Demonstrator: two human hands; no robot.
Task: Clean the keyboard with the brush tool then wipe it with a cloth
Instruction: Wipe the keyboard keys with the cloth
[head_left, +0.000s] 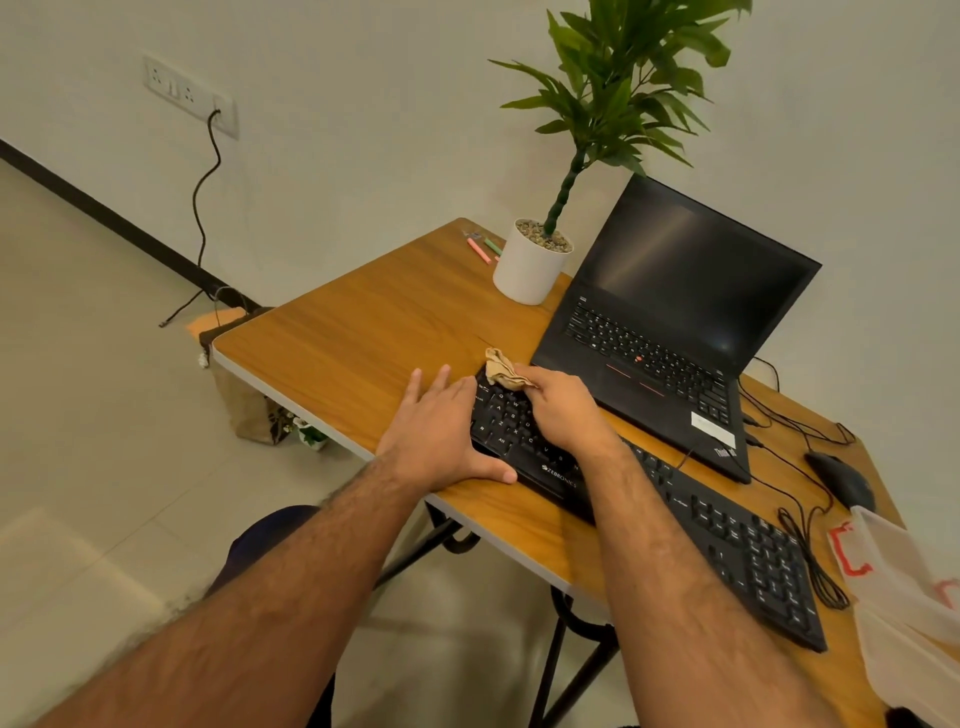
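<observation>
A black keyboard (727, 535) lies diagonally along the front edge of the wooden table (353, 338). My right hand (561, 410) grips a crumpled tan cloth (504, 370) and holds it on the keyboard's far left corner. My left hand (441, 431) lies flat at the keyboard's left end, fingers straight on the table and thumb along the keyboard's front edge. No brush tool is in view.
An open black laptop (670, 332) stands behind the keyboard. A white potted plant (530, 265) and coloured pens (485, 248) sit at the back. A black mouse (841, 480) with cables and a white plastic bag (904, 597) are at the right.
</observation>
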